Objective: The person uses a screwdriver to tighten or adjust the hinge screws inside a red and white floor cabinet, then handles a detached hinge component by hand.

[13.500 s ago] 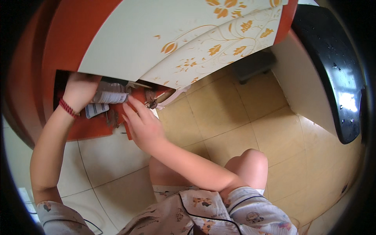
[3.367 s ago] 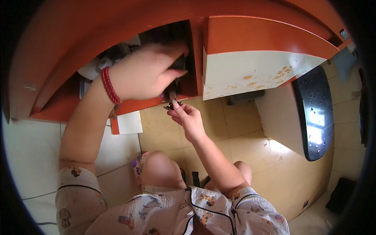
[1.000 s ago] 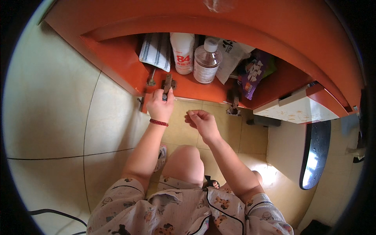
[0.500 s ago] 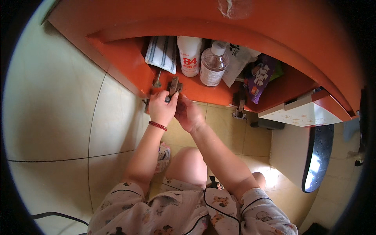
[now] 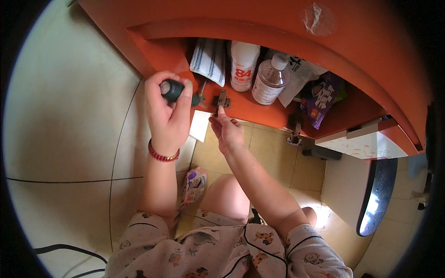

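Observation:
My left hand (image 5: 164,111) is wrapped round the dark handle of what looks like a screwdriver (image 5: 172,91), raised at the left end of an open orange cabinet (image 5: 259,112). The handle's butt points up, and most of the tool is hidden by my fingers. A metal hinge (image 5: 222,99) is fixed on the cabinet's front edge. My right hand (image 5: 228,132) reaches up to it, thumb and fingers pinched at its lower end. Another metal hinge (image 5: 295,134) hangs from the same edge farther right.
Inside the cabinet stand a striped cloth (image 5: 208,62), a white bottle (image 5: 244,67), a clear capped bottle (image 5: 270,81) and a purple packet (image 5: 320,104). A white drawer-like box (image 5: 371,143) juts out at right. Below lies a colourful package (image 5: 193,185); a black cable (image 5: 69,250) runs at lower left.
My left hand has moved left and up, away from the hinge, taking the dark-handled tool with it. My right hand stays by the hinge. The view has shifted slightly.

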The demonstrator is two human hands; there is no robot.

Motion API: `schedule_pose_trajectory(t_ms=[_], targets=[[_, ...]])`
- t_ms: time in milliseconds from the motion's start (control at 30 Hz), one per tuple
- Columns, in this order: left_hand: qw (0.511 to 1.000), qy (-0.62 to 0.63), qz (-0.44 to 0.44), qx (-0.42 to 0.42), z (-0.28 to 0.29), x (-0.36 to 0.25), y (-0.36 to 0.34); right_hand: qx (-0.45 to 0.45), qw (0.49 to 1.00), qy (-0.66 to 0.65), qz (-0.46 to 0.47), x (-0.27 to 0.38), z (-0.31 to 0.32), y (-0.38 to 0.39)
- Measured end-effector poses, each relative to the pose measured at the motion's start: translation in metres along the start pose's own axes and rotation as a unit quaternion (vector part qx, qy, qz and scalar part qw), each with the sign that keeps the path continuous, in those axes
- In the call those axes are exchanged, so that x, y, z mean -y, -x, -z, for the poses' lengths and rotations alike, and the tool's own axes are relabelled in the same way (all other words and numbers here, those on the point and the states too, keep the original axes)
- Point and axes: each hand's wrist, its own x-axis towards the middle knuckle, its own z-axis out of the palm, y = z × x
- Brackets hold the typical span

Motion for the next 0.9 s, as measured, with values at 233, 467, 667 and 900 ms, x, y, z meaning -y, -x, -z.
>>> schedule_pose_trajectory(t_ms=[233, 467, 667, 900], targets=[[0.997, 0.034, -0.07, -0.011, -0.008, 0.024, -0.009, -0.011, 1.0, 0.018, -0.014, 0.002, -0.005, 0.001], [0.996, 0.017, -0.083, -0.03, -0.012, 0.026, -0.01, 0.01, 0.999, 0.021, -0.023, 0.004, -0.002, -0.001], [0.996, 0.039, -0.075, -0.028, -0.012, 0.024, -0.01, 0.012, 1.0, 0.012, -0.023, 0.005, -0.001, -0.001], [0.996, 0.059, -0.06, 0.019, -0.001, 0.019, 0.005, 0.018, 0.998, -0.031, -0.046, 0.004, -0.005, 0.0]])
